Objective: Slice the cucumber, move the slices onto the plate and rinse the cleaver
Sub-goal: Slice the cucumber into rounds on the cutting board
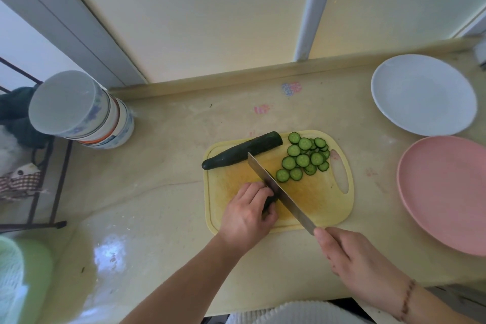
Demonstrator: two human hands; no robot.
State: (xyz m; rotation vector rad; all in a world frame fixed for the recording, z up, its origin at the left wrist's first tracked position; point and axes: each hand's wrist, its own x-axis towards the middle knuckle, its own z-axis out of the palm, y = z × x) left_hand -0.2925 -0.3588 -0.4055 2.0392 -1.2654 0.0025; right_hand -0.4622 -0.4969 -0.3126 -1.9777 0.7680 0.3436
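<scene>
On the cutting board [326, 208], from nine o'clock across to three:
Spare cucumber piece [242, 150]: lies along the board's far edge, stem end at eight o'clock, cut face at two o'clock; no hand touches it.
Left hand [247, 214]: we curl our fingers [259, 192] down over a short dark cucumber stub [269, 201], pinning it to the board; little of it shows past the knuckles.
Key relation: stub sits just under and at three o'clock of those fingertips, tight against the blade's flat, so the left hand is the nearer one. We cannot make out the stub's long axis.
Cleaver [281, 193]: blade runs from eleven o'clock down to five o'clock, edge on the stub.
Right hand [349, 252]: wrapped round the handle at the board's five o'clock corner; the handle itself is hidden.
Slices [305, 159]: heaped at one o'clock of the blade, beside the board's grip slot.
White plate [423, 93]: at two o'clock, well apart.
Pink plate [444, 192]: at three o'clock, near the board.
Judgement: slicing is unfinished; we think the next cut needs the knuckles edging back towards nine o'clock.
</scene>
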